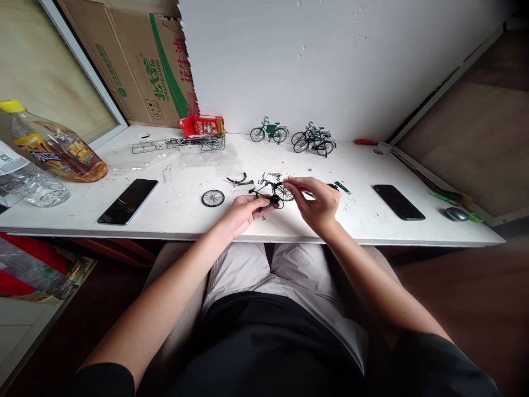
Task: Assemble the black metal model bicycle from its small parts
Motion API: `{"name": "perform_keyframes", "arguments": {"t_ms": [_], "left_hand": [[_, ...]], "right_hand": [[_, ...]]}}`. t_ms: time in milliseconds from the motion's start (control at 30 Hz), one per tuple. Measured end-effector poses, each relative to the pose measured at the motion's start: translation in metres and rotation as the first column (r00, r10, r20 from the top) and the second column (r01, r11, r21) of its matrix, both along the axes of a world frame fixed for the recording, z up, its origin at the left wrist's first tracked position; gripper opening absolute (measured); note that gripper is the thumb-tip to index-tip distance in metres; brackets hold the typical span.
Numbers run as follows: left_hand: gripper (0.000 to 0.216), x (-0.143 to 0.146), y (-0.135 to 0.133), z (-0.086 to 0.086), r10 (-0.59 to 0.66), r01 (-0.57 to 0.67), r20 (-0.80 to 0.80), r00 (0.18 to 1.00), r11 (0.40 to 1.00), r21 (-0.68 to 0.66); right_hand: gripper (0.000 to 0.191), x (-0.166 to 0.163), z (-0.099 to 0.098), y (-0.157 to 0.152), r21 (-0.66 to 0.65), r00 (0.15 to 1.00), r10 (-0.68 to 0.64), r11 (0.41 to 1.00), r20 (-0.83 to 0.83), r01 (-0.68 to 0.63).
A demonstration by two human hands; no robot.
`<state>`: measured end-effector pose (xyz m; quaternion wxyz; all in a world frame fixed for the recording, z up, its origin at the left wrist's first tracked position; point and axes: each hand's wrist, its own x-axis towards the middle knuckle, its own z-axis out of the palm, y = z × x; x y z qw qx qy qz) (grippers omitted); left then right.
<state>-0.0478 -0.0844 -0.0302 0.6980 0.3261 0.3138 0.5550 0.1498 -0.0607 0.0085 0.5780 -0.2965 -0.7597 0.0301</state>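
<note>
My left hand (pixel 244 214) grips a small black model bicycle (pixel 268 199) above the front of the table, thumb and fingers closed on its frame near the crank. The model has a spoked wheel (pixel 284 192) on its right side. Fingertips of my right hand (pixel 316 201) are pinched together at the top of that wheel; whatever lies between them is too small to make out. A loose spoked wheel (pixel 213 198) lies flat to the left of my left hand. Just behind the model are a curved black fender-like piece (pixel 237 180) and small silvery parts (pixel 273 175).
Finished-looking model bicycles (pixel 269 131) stand along the back wall. Black part frames (pixel 177 143), clear plastic wrap and a red packet (pixel 202 126) lie back left. Phones (pixel 128 202) (pixel 399 202) flank the work area. Bottles (pixel 61 146) lean at far left; green pieces (pixel 342 187) lie right.
</note>
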Motion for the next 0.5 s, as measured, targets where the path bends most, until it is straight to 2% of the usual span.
{"name": "perform_keyframes", "arguments": {"t_ms": [200, 400, 500], "left_hand": [[0.016, 0.001, 0.0, -0.001, 0.037, -0.037, 0.01, 0.999, 0.999, 0.015], [0.012, 0.0, -0.002, 0.003, 0.012, -0.012, 0.0, 1.0, 1.0, -0.002], [0.013, 0.0, -0.001, 0.004, 0.009, -0.009, 0.001, 1.0, 1.0, -0.015]], "right_hand": [[0.009, -0.002, -0.006, 0.003, 0.009, 0.999, 0.029, 1.0, 0.024, -0.03], [0.011, 0.005, -0.012, 0.014, -0.049, 0.999, 0.026, 0.999, 0.028, -0.024], [0.009, 0.013, -0.014, 0.023, -0.036, 0.996, 0.042, 0.999, 0.08, -0.04]]}}
